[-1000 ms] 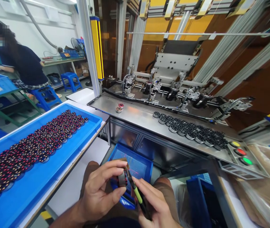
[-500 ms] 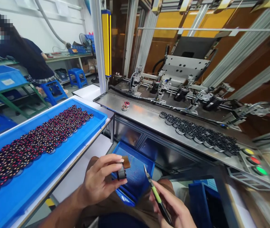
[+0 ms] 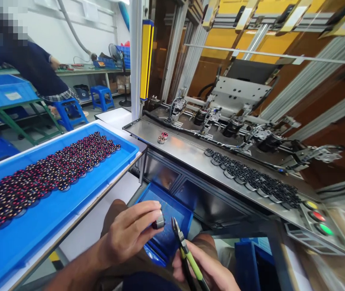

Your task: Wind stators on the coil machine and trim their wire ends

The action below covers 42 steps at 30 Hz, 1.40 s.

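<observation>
Between the thumb and fingers of my left hand is a small round motor part, dark with a grey metal side, partly hidden by the fingers. My right hand grips cutting pliers with green and black handles. Their jaws point up and sit just right of the part, apart from it. Below both hands a blue tray with small scraps lies at my knees.
At left, a blue tray holds rows of wound round parts. The machine's metal ledge carries black round parts and two copper-wound ones. Control buttons stand at right. A person sits at a far bench.
The pliers have moved left, closer to the part, and both handles now show. The part has turned in my left hand, and the brown flap beside it no longer shows.
</observation>
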{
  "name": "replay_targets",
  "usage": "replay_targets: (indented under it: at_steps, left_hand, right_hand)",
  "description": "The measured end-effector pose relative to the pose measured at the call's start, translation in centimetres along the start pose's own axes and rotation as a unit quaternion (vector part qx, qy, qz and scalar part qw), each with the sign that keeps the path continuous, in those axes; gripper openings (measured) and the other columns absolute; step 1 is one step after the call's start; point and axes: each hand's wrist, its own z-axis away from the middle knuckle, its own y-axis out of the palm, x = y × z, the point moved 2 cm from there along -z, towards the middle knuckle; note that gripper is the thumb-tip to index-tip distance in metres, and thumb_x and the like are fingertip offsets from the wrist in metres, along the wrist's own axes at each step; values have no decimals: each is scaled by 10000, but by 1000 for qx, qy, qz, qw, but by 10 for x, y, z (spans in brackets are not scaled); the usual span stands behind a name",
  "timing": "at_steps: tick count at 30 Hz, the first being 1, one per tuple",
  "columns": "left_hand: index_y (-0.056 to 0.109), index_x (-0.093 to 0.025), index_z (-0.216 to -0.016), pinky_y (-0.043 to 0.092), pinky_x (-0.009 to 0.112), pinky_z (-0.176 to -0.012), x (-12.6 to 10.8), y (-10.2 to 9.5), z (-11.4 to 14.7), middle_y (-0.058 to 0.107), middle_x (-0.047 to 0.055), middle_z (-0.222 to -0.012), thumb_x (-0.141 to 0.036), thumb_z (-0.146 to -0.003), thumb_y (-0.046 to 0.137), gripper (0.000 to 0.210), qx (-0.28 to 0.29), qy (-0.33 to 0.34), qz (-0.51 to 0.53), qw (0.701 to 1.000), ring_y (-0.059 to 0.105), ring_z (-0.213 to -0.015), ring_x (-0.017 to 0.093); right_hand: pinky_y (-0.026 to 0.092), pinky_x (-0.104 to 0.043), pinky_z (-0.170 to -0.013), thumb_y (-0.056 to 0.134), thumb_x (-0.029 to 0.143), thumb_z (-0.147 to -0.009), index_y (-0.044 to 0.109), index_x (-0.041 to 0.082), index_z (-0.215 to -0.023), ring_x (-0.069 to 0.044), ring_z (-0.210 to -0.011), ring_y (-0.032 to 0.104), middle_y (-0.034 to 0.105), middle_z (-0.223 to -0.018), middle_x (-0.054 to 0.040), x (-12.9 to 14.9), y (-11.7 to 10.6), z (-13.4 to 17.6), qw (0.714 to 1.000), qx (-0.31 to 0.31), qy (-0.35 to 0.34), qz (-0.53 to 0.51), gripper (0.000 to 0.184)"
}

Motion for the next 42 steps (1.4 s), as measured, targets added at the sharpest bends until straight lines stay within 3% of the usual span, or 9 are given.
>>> replay_targets:
  at_steps: [7,10,12,20,24,29,34,38,42]
  left_hand:
    - [494,-135,-1321,616,353,-949,-1,-4,-4,748,122,-1118,10,-834,666,536,-46,24,67,996,702,-1110,207]
    - [521,-135,-1263,620,353,-940,-2,-4,-6,745,132,-1141,33,-826,653,486,-50,21,97,994,704,-1107,213]
    - [542,-151,-1201,626,362,-929,-1,-3,-5,749,127,-1144,34,-823,652,435,-50,14,106,993,705,-1104,218]
    - [524,-162,-1070,621,399,-920,1,-2,2,758,155,-1114,27,-823,644,334,-19,1,118,993,687,-1132,244]
    - [517,-171,-1075,623,393,-914,0,-3,3,758,152,-1120,20,-822,648,343,-15,-6,111,994,681,-1144,245]
    - [527,-146,-1074,619,376,-926,0,-4,3,764,155,-1091,48,-804,649,355,-10,-2,97,995,675,-1155,244]
    - [537,-162,-1164,613,407,-948,3,0,9,749,133,-1143,23,-816,658,412,8,-11,74,997,664,-1177,252]
    - [557,-151,-1230,607,426,-965,5,2,16,712,147,-1206,-10,-830,667,438,12,10,68,998,669,-1167,255]
    - [619,-137,-1204,597,368,-987,6,4,18,662,144,-1250,-31,-834,680,390,16,29,29,999,653,-1176,236]
  right_hand:
    - [591,-309,-602,456,586,-962,766,178,-852,-189,-631,725,690,-661,-71,-23,2,-17,993,86,56,-50,524]
    - [583,-311,-576,600,596,-877,762,185,-918,-196,-630,717,682,-674,-62,-26,-1,-24,983,160,56,-73,444]
    - [578,-310,-567,669,583,-825,745,194,-1039,-195,-625,707,680,-696,-57,-23,-2,-24,979,176,56,-81,451]
    - [574,-359,-709,691,565,-816,506,269,-1428,-205,-778,683,674,-1014,-113,23,8,11,994,95,-32,-41,705]
    - [563,-350,-672,665,585,-829,492,270,-1439,-195,-743,653,646,-965,-111,25,10,13,995,93,-28,-26,708]
    - [553,-311,-631,666,425,-844,519,274,-1425,-160,-675,612,644,-910,-91,20,7,9,995,79,-51,-15,617]
    - [537,-255,-602,634,262,-827,593,244,-1361,-155,-675,593,630,-799,-63,25,5,9,996,22,-63,60,536]
    - [557,-275,-661,644,274,-846,562,236,-1386,-166,-728,628,654,-933,-96,23,0,11,998,-52,-37,21,547]
    - [571,-321,-690,661,317,-841,577,250,-1368,-184,-732,639,662,-961,-100,18,-5,16,995,-89,-32,-26,537]
